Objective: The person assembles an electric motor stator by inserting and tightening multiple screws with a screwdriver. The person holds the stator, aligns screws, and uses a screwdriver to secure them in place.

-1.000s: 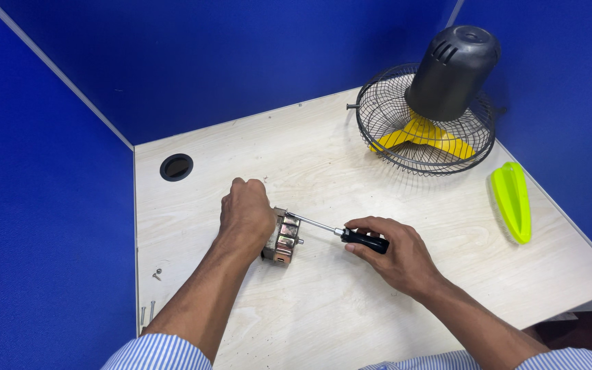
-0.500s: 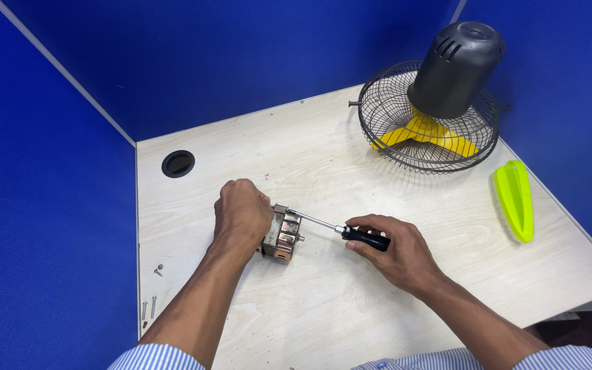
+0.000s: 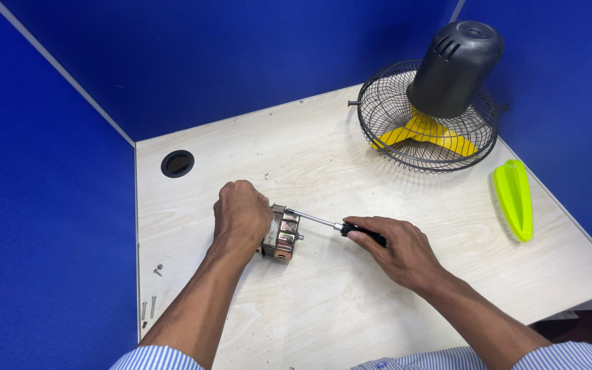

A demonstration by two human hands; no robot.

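A small metal fan motor [image 3: 282,236] lies on the pale wooden desk [image 3: 351,294], near its middle. My left hand [image 3: 242,214] grips the motor from its left side and covers much of it. My right hand [image 3: 395,250] holds a screwdriver [image 3: 330,225] by its black handle. The steel shaft points left, and its tip touches the motor's top corner.
At the back right lies a black wire fan guard [image 3: 427,137] with a yellow blade inside and a dark grey motor cover [image 3: 462,65] on top. A lime green brush [image 3: 514,199] lies by the right edge. Loose screws [image 3: 151,294] sit near the left edge, beyond a cable hole [image 3: 177,163]. Blue partitions enclose the desk.
Both hands, the motor and the screwdriver keep the same grip and place on the desk. Only the camera view shifts slightly.
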